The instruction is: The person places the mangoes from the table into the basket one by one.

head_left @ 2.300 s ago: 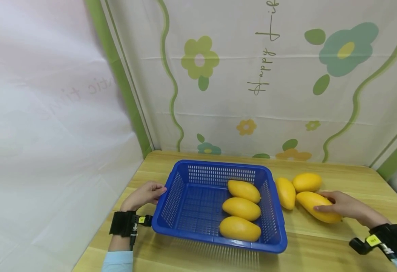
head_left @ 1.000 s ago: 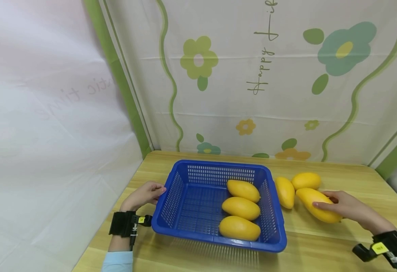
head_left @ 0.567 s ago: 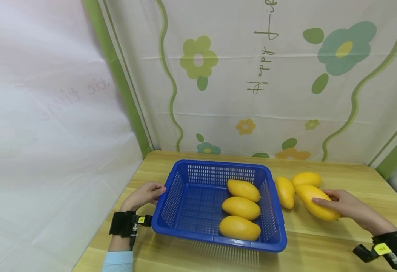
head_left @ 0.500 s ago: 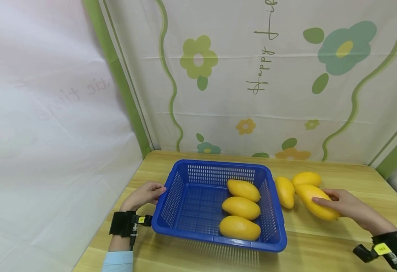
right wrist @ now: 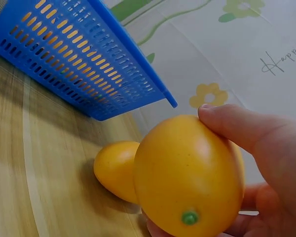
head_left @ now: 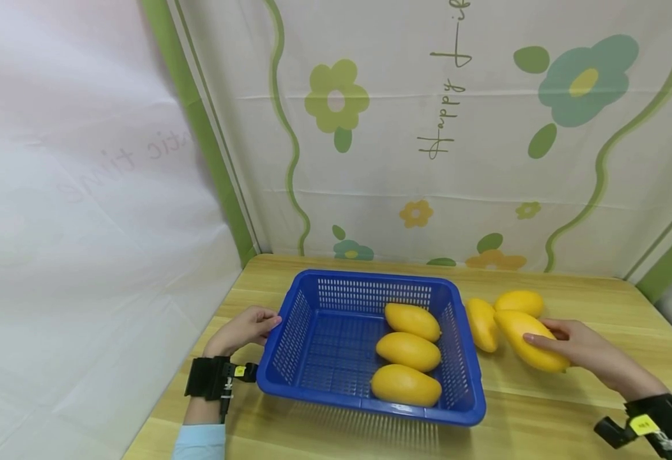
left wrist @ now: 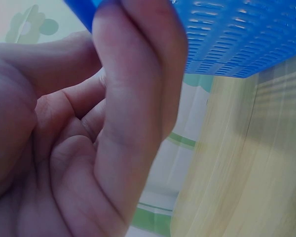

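Observation:
A blue plastic basket point(head_left: 336, 404) stands on the table, with three yellow mangoes lying in a column along its right side: a back mango point(head_left: 412, 321), a middle mango point(head_left: 407, 352) and a front mango point(head_left: 406, 385). My left hand point(head_left: 246, 330) pinches the basket's left rim between thumb and fingers. To the right of the basket, my right hand point(head_left: 580, 350) grips another mango point(head_left: 528, 342), thumb on top and fingers round the far side. In the right wrist view this held mango point(right wrist: 187, 173) shows its green stem end and seems raised off the table.
Two loose mangoes lie close to the held one, a left mango point(head_left: 482, 324) beside the basket's right wall and a rear mango point(head_left: 519, 303). The wooden table point(head_left: 543, 421) ends at a flowered curtain point(head_left: 393, 147) behind. A white curtain point(head_left: 94, 255) hangs at the left.
My right hand has lifted the mango slightly and shifted it a little left and back, toward the two loose ones. My left hand and the basket have stayed in place.

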### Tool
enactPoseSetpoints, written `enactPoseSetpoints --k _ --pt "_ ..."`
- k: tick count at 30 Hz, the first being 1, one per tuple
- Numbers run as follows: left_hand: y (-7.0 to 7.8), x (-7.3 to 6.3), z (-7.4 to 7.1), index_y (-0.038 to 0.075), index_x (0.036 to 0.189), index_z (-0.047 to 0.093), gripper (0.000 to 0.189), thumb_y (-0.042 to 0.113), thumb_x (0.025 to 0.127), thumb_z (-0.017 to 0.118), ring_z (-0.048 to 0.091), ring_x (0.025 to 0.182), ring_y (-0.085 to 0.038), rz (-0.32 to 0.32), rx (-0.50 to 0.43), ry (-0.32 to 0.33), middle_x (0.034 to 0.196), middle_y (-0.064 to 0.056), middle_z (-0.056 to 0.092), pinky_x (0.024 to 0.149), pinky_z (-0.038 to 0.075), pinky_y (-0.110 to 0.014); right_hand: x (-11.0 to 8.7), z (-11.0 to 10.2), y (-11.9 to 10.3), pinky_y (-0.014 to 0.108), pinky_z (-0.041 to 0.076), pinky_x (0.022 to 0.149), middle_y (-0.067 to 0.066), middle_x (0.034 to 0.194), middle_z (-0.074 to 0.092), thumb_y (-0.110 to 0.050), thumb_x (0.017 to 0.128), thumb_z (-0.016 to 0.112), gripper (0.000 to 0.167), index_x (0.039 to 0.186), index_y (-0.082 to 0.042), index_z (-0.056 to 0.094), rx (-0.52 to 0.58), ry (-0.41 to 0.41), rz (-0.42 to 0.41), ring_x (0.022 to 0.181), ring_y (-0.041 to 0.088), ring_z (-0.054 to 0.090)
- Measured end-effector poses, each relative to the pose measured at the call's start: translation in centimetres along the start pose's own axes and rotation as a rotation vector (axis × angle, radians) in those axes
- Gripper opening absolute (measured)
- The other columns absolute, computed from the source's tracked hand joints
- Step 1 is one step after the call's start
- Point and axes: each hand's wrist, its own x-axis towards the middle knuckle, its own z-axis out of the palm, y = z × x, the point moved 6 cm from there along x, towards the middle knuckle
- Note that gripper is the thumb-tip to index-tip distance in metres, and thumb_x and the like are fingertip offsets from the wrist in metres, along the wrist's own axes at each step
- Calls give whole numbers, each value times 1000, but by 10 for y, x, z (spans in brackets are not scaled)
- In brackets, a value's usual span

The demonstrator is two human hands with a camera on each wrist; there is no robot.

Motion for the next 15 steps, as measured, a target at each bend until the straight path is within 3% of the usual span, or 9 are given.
enactPoseSetpoints --k 15 --pt "2 0 0 -9 112 64 36 20 108 44 73 80 -18 2 -6 0 91 -9 73 77 63 -36 -3 5 -8 34 54 80 40 142 44 -45 104 46 81 149 17 21 10 -12 -13 114 29 59"
